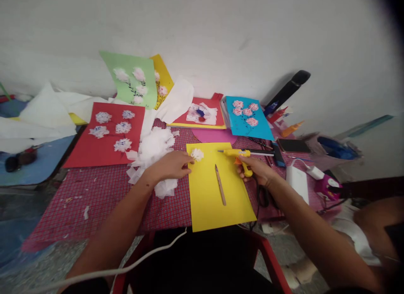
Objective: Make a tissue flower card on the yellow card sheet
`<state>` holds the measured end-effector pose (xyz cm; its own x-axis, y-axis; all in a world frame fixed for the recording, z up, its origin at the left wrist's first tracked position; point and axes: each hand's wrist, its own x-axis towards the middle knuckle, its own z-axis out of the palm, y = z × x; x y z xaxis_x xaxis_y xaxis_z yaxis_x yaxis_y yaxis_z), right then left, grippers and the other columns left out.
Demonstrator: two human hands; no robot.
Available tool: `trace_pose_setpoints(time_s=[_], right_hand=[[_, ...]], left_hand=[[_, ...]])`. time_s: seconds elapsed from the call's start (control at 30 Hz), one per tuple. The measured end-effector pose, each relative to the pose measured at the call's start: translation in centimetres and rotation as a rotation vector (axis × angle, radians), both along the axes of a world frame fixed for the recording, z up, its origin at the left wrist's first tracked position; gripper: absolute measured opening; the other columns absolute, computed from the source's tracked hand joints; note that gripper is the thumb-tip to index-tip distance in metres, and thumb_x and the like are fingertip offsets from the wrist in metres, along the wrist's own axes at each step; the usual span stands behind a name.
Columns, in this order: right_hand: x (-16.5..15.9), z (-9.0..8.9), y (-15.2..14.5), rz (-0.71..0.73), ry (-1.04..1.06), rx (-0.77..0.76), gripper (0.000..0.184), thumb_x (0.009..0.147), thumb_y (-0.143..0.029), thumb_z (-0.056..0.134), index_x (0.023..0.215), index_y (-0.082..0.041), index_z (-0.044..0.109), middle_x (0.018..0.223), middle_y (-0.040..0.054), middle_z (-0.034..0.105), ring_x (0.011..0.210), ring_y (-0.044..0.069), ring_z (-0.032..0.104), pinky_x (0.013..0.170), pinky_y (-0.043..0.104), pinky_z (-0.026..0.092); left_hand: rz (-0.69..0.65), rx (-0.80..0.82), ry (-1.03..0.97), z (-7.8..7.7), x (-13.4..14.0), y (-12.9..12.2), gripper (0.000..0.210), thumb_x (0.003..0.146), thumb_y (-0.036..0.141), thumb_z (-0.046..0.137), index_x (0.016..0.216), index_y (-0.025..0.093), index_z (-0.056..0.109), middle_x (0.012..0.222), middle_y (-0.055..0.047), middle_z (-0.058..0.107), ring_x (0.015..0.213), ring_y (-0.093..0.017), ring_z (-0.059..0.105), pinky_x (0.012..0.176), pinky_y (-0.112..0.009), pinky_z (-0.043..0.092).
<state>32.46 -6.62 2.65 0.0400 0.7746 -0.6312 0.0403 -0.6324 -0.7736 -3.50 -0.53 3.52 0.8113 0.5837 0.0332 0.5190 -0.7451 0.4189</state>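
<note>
Right hand [254, 168] on the right side of the action, and it's wrapped firmly round the handle of a yellow glue gun [236, 153], nozzle pointing left above the upper part of the yellow sheet [205, 201]. Over on the other side, the left hand [173, 164] is palm down at the sheet's left edge, thumb and fingers slightly apart, the fingertips just beside a small white paper flower [198, 154]; whether they actually touch it, I can't tell. That flower sits near the sheet's upper left corner, and lower down, near the middle, a slim brown pointed stick [221, 186] lies at a slant, tip towards the wall. Beneath and behind the left hand there's a loose heap of white tissue pieces [156, 144], spread over the checked red tablecloth [104, 182]. Further left, a red sheet [80, 148] carries five white flowers flecked with blue-violet; behind it a green sheet [116, 62] leans near the wall, pale pink blooms on dark stems. Beyond the glue gun, a blue sheet [236, 129] shows five pink-and-white flowers, and out to the right a dark flat phone-like object [295, 145] lies near a white box-shaped device [297, 182].
</note>
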Motion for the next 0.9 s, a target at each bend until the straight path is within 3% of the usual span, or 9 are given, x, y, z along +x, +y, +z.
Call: trace_pose_setpoints(time_s=[0.07, 0.17, 0.27, 0.33, 0.43, 0.6, 0.77, 0.83, 0.9], right_hand=[[0.3, 0.0, 0.4, 0.073, -0.069, -0.001, 0.04, 0.093, -0.058, 0.06, 0.083, -0.018, 0.062, 0.061, 0.0041, 0.066, 0.044, 0.015, 0.058, 0.036, 0.023, 0.041], [1.0, 0.0, 1.0, 0.222, -0.261, 0.048, 0.049, 0.096, -0.061, 0.049, 0.076, -0.018, 0.063, 0.061, 0.0057, 0.067, 0.045, 0.017, 0.058, 0.039, 0.026, 0.041], [1.5, 0.4, 1.5, 0.405, -0.688, 0.177, 0.051, 0.095, -0.06, 0.051, 0.07, -0.018, 0.068, 0.068, 0.0086, 0.071, 0.058, 0.021, 0.064, 0.052, 0.029, 0.047], [1.4, 1.1, 1.2, 0.507, -1.024, 0.25, 0.051, 0.093, -0.062, 0.054, 0.071, -0.019, 0.071, 0.07, 0.0103, 0.072, 0.065, 0.024, 0.067, 0.058, 0.03, 0.045], [0.0, 2.5, -0.5, 0.506, -1.307, 0.343, 0.045, 0.094, -0.059, 0.055, 0.081, -0.02, 0.074, 0.07, 0.0095, 0.073, 0.065, 0.025, 0.068, 0.058, 0.029, 0.039], [-4.7, 3.0, -4.0, 0.579, -1.162, 0.516, 0.033, 0.097, -0.045, 0.052, 0.084, -0.022, 0.071, 0.079, 0.0064, 0.075, 0.071, 0.022, 0.069, 0.06, 0.03, 0.036], [-8.5, 1.7, -4.9, 0.664, -1.199, 0.355, 0.039, 0.096, -0.054, 0.055, 0.088, -0.02, 0.071, 0.081, 0.0092, 0.076, 0.075, 0.024, 0.07, 0.061, 0.031, 0.033], [-9.0, 1.3, -4.7, 0.668, -1.24, 0.302, 0.034, 0.095, -0.049, 0.057, 0.086, -0.019, 0.071, 0.08, 0.0097, 0.076, 0.075, 0.024, 0.069, 0.061, 0.031, 0.032], [-8.9, 1.0, -4.6, 0.674, -1.227, 0.288, 0.028, 0.094, -0.041, 0.057, 0.082, -0.02, 0.07, 0.081, 0.0087, 0.076, 0.076, 0.022, 0.069, 0.061, 0.031, 0.031]], left_hand=[[0.066, -0.031, -0.062, 0.7, -1.0, 0.4, 0.022, 0.091, 0.032, 0.061, 0.105, 0.02, 0.074, 0.09, -0.004, 0.074, 0.083, -0.019, 0.066, 0.076, -0.031, 0.049], [0.335, -0.008, -0.301, 2.0, -3.1, 1.2, 0.024, 0.094, 0.035, 0.059, 0.104, 0.019, 0.073, 0.097, -0.004, 0.076, 0.083, -0.016, 0.067, 0.075, -0.028, 0.051], [0.576, 0.108, -0.416, 2.7, -5.0, 2.0, 0.026, 0.093, 0.033, 0.059, 0.107, 0.017, 0.073, 0.099, -0.006, 0.076, 0.083, -0.016, 0.067, 0.076, -0.029, 0.053], [0.633, 0.149, -0.38, 2.8, -5.7, 2.4, 0.026, 0.092, 0.032, 0.058, 0.106, 0.017, 0.074, 0.096, -0.006, 0.076, 0.082, -0.017, 0.067, 0.077, -0.03, 0.053], [0.557, 0.114, -0.242, 2.5, -6.0, 2.6, 0.025, 0.092, 0.031, 0.057, 0.102, 0.017, 0.074, 0.096, -0.007, 0.075, 0.082, -0.018, 0.066, 0.077, -0.032, 0.052], [0.449, 0.073, -0.065, 3.2, -6.4, 2.3, 0.026, 0.092, 0.033, 0.055, 0.097, 0.017, 0.075, 0.094, -0.007, 0.075, 0.085, -0.021, 0.066, 0.075, -0.032, 0.048], [0.556, -0.012, 0.075, 4.4, -6.9, 2.0, 0.038, 0.089, 0.052, 0.057, 0.094, 0.018, 0.075, 0.09, -0.008, 0.075, 0.08, -0.023, 0.065, 0.07, -0.031, 0.044], [0.558, -0.063, 0.163, 4.4, -6.9, 2.0, 0.043, 0.082, 0.057, 0.064, 0.096, 0.017, 0.075, 0.092, -0.009, 0.075, 0.081, -0.024, 0.065, 0.068, -0.031, 0.043], [0.522, -0.083, 0.212, 4.1, -6.7, 2.0, 0.038, 0.079, 0.05, 0.066, 0.095, 0.017, 0.075, 0.093, -0.009, 0.074, 0.081, -0.024, 0.064, 0.067, -0.031, 0.042]])
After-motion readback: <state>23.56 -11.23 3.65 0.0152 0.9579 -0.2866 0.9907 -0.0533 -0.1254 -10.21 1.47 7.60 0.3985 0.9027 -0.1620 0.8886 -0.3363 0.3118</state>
